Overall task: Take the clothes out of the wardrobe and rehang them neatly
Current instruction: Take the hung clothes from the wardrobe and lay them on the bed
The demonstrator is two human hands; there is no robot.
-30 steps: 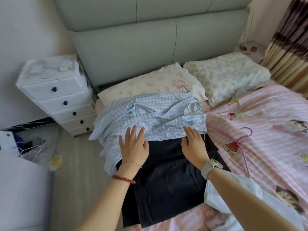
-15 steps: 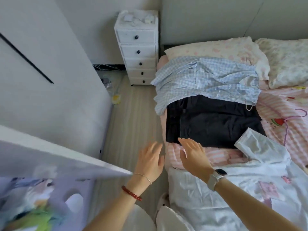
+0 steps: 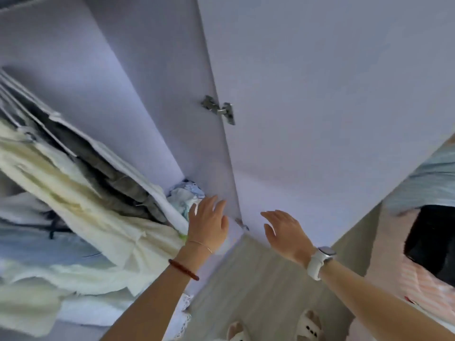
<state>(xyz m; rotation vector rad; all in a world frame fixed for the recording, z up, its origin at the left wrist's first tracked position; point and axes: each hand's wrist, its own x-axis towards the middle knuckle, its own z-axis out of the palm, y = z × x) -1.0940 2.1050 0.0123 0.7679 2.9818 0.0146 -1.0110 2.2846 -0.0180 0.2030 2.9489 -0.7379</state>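
Note:
The open wardrobe (image 3: 147, 99) fills the left and top of the view, its door (image 3: 320, 119) swung out on the right. Several hanging clothes (image 3: 81, 193), cream, grey, white and pale blue, crowd its left side, blurred by motion. My left hand (image 3: 208, 222) is held open at the wardrobe's lower edge beside the cream garment (image 3: 118, 232), holding nothing. My right hand (image 3: 286, 232), with a white watch at the wrist, is open in front of the door's lower part, also holding nothing.
A metal hinge (image 3: 219, 109) joins door and wardrobe side. The bed (image 3: 418, 279) with a black garment (image 3: 435, 242) and a blue check shirt (image 3: 423, 183) lies at the right edge. Pale wooden floor (image 3: 258, 291) and slippers (image 3: 307, 326) are below.
The view has swung from the bed to the wardrobe. Both hands left the clothes laid on the bed and now reach toward the open wardrobe, still holding nothing.

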